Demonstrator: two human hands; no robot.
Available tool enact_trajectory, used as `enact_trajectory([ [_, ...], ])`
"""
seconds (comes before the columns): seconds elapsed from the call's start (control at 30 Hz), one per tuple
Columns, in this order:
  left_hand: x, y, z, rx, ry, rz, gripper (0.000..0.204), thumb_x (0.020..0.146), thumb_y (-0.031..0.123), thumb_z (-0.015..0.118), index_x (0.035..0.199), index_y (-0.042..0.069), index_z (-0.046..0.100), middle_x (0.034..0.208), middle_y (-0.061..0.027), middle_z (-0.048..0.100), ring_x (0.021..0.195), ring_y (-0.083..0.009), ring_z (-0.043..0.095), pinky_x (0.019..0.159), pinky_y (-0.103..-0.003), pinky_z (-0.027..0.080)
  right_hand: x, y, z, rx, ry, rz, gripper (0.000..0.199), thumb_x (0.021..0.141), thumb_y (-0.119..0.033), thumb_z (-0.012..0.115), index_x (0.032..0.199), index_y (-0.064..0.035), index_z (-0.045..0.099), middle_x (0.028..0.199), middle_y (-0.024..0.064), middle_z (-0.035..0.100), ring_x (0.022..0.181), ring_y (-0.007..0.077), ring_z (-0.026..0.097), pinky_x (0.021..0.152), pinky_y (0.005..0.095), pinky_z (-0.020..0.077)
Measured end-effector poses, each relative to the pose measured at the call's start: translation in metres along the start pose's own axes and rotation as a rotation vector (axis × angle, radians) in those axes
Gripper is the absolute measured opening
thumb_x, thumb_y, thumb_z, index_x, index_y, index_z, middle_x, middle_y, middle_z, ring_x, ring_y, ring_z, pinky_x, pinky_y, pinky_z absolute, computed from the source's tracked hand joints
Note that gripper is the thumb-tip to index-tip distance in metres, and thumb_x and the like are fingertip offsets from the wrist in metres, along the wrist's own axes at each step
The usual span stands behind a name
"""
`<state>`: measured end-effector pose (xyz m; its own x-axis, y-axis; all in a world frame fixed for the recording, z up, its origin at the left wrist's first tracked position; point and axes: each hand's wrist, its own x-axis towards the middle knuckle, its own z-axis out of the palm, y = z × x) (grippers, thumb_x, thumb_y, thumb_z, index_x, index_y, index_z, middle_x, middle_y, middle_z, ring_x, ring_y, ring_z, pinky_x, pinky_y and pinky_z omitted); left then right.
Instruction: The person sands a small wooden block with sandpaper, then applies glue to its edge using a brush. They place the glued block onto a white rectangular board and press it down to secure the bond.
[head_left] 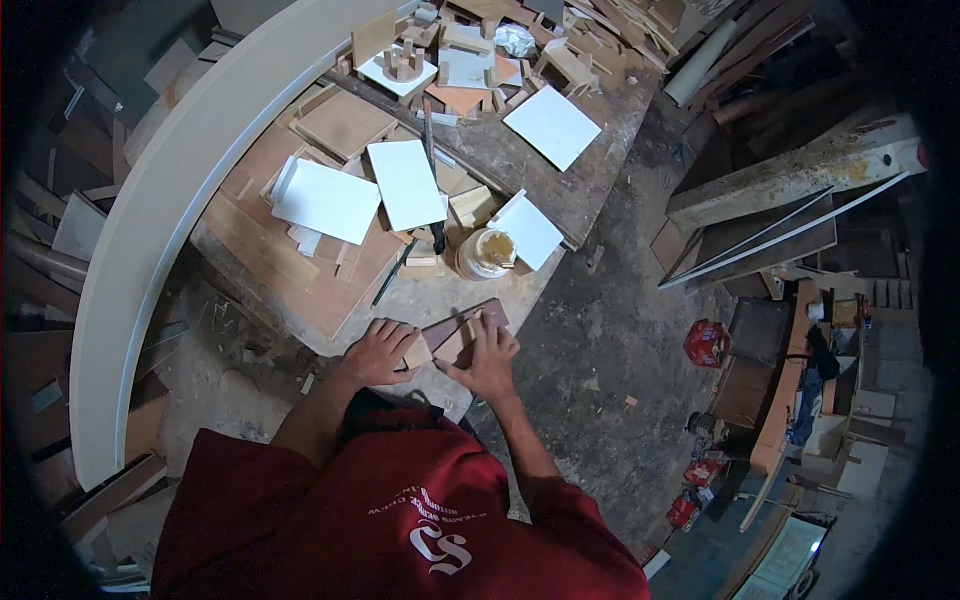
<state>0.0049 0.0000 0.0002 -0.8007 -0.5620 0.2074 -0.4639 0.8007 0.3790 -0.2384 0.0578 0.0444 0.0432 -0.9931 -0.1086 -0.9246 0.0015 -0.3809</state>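
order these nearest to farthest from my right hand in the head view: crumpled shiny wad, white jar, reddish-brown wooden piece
1. reddish-brown wooden piece: at the right hand, touched by its fingers
2. white jar: just beyond, on the table
3. crumpled shiny wad: far end, among wood scraps

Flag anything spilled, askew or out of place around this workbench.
A crumpled silvery wad looks odd among the jumbled wood scraps at the table's far end. The open tub's mouth looks smeared with yellowish residue. A loose scrap lies on the floor.
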Motion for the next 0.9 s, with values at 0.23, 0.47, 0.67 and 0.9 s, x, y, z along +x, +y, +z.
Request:
enact_trajectory([
  [0.23, 0.001, 0.002, -0.003, -0.01, -0.046, -0.026, 0.074, 0.075, 0.046, 0.07, 0.126, -0.005, 0.05, 0.115, -0.0175, 0.053, 0.106, -0.0324, 0.049, 0.095, -0.046, 0.037, 0.012, -0.007, 0.021, -0.061, -0.045, 0.116, 0.097, 0.072, -0.059, 0.07, 0.145, -0.0064, 0.033, 0.149, 0.0261, 0.03, 0.127, 0.051, 0.035, 0.106, 0.0603, 0.0198],
  [0.47, 0.003, 0.001, -0.002, -0.01, -0.016, -0.024, 0.073, 0.074, 0.045, 0.071, 0.125, -0.004, 0.052, 0.115, -0.0168, 0.053, 0.105, -0.032, 0.05, 0.095, -0.046, 0.037, 0.029, -0.004, 0.002, 0.137, 0.146, 0.438, 0.09, 0.073, -0.054, 0.068, 0.141, -0.0045, 0.038, 0.148, 0.0268, 0.033, 0.128, 0.0485, 0.036, 0.104, 0.0649, 0.0195],
  [0.67, 0.002, 0.002, -0.003, -0.016, -0.012, -0.005, 0.075, 0.074, 0.044, 0.071, 0.127, -0.004, 0.051, 0.115, -0.0169, 0.053, 0.107, -0.0314, 0.049, 0.095, -0.046, 0.037, 0.013, -0.006, 0.023, 0.079, 0.185, 0.191, 0.094, 0.072, -0.053, 0.071, 0.144, -0.0069, 0.032, 0.142, 0.0259, 0.038, 0.122, 0.0519, 0.039, 0.1, 0.0649, 0.0254],
  [0.9, 0.003, -0.001, -0.002, -0.003, -0.013, 0.025, 0.075, 0.074, 0.043, 0.072, 0.127, -0.005, 0.051, 0.114, -0.0168, 0.053, 0.106, -0.032, 0.05, 0.093, -0.045, 0.038, 0.0, -0.029, 0.022, -0.061, 0.064, -0.055, 0.092, 0.071, -0.055, 0.073, 0.139, -0.0039, 0.037, 0.137, 0.0302, 0.038, 0.113, 0.0484, 0.043, 0.095, 0.0592, 0.0302],
])
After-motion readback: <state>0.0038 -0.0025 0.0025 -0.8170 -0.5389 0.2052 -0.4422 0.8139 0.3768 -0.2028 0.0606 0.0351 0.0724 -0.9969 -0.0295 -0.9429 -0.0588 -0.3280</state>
